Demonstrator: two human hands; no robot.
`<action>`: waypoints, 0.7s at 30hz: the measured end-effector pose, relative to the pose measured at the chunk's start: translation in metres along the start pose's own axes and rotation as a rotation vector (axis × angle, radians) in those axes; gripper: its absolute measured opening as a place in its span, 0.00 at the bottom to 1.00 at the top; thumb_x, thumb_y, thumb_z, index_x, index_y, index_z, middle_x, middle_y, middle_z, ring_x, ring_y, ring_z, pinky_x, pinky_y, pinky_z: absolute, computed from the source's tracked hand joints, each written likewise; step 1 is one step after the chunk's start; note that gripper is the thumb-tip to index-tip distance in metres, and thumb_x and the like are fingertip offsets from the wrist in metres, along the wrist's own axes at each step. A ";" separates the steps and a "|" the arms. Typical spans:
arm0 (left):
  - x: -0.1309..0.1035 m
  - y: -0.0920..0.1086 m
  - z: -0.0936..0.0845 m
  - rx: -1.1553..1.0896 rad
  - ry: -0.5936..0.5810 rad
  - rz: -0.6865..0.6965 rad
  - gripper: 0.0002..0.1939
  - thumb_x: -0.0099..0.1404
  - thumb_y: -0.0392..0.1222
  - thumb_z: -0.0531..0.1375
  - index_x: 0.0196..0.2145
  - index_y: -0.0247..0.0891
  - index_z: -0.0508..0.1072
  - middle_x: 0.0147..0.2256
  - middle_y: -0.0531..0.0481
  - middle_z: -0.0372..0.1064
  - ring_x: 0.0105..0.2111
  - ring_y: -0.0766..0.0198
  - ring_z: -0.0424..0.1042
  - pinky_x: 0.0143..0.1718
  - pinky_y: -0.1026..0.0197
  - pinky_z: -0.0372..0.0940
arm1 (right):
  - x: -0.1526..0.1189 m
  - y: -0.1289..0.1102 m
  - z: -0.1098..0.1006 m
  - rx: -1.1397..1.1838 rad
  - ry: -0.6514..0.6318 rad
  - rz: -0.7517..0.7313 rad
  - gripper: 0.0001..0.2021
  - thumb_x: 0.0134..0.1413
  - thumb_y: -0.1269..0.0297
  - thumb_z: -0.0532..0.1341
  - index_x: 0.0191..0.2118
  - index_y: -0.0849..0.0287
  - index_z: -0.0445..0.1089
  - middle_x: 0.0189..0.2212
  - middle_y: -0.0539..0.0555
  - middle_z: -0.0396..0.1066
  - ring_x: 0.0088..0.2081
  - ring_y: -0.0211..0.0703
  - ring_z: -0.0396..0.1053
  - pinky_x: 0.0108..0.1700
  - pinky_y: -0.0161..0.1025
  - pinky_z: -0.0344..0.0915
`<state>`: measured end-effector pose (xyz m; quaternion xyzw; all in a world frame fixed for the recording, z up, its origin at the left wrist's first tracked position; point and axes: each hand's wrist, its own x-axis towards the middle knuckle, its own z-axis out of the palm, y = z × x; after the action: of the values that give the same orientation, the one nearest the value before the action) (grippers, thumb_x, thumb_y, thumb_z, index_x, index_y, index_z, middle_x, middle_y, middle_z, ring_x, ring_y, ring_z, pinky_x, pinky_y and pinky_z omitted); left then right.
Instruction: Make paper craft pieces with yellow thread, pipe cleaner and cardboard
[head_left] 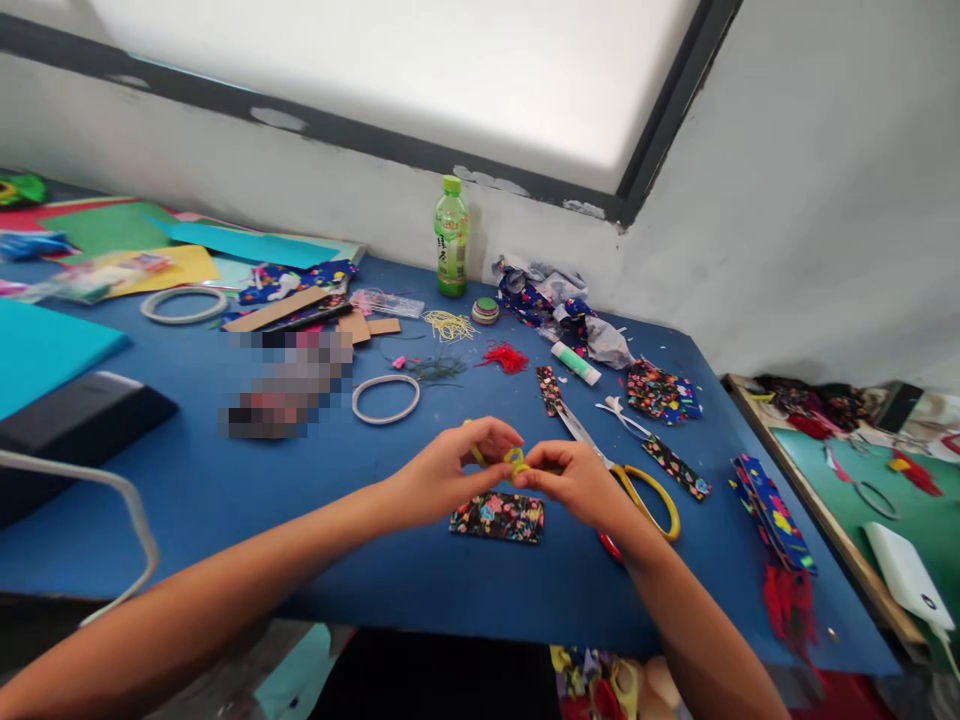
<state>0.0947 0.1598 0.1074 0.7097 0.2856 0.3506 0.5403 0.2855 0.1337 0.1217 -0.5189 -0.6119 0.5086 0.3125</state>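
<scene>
Above the middle of the blue table, my left hand [454, 465] and my right hand [577, 482] pinch a yellow cord [515, 458] between them. The cord forms a small loop at the fingertips, and part of it shows inside my left hand. Just beneath the hands lies a rectangular piece of black floral fabric [499, 518], flat on the tabletop. Large scissors [664, 495] with yellow and red handles lie next to my right wrist, which covers part of them. Their blades point away from me, toward a narrow floral strip [549, 390].
A green bottle [451, 240] stands by the wall. Around it lie yellow strings [450, 325], red threads [505, 357], a glue stick [576, 363] and crumpled fabric [547, 295]. A white ring [386, 400] is left of center. Folded blue fabric [776, 515] lies near the right edge.
</scene>
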 end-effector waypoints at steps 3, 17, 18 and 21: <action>0.003 -0.002 -0.001 -0.083 -0.037 -0.095 0.12 0.60 0.43 0.61 0.41 0.37 0.69 0.32 0.51 0.71 0.30 0.67 0.70 0.30 0.66 0.63 | 0.000 0.001 -0.002 -0.096 0.027 -0.031 0.09 0.45 0.60 0.67 0.25 0.61 0.73 0.21 0.47 0.72 0.24 0.34 0.64 0.28 0.32 0.58; 0.012 -0.013 0.003 -0.489 0.238 -0.278 0.18 0.48 0.41 0.70 0.36 0.34 0.72 0.30 0.53 0.72 0.28 0.68 0.72 0.32 0.64 0.68 | -0.006 0.012 0.013 -0.673 0.351 -0.652 0.05 0.60 0.66 0.57 0.38 0.57 0.70 0.31 0.55 0.76 0.33 0.42 0.74 0.37 0.36 0.68; 0.012 -0.013 0.003 -0.499 0.264 -0.265 0.18 0.48 0.41 0.70 0.37 0.34 0.72 0.30 0.53 0.72 0.28 0.68 0.72 0.32 0.65 0.68 | -0.007 0.012 0.015 -0.673 0.362 -0.675 0.06 0.60 0.68 0.57 0.39 0.57 0.70 0.32 0.55 0.76 0.34 0.42 0.74 0.38 0.37 0.69; 0.011 -0.013 0.003 -0.541 0.327 -0.235 0.17 0.50 0.40 0.70 0.37 0.35 0.71 0.31 0.52 0.73 0.30 0.67 0.73 0.33 0.65 0.69 | -0.010 0.010 0.022 -0.576 0.369 -0.681 0.07 0.59 0.70 0.57 0.41 0.57 0.71 0.35 0.55 0.77 0.37 0.42 0.75 0.42 0.37 0.69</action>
<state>0.1027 0.1698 0.0963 0.4373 0.3446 0.4582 0.6929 0.2707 0.1170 0.1075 -0.4359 -0.7974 0.0867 0.4082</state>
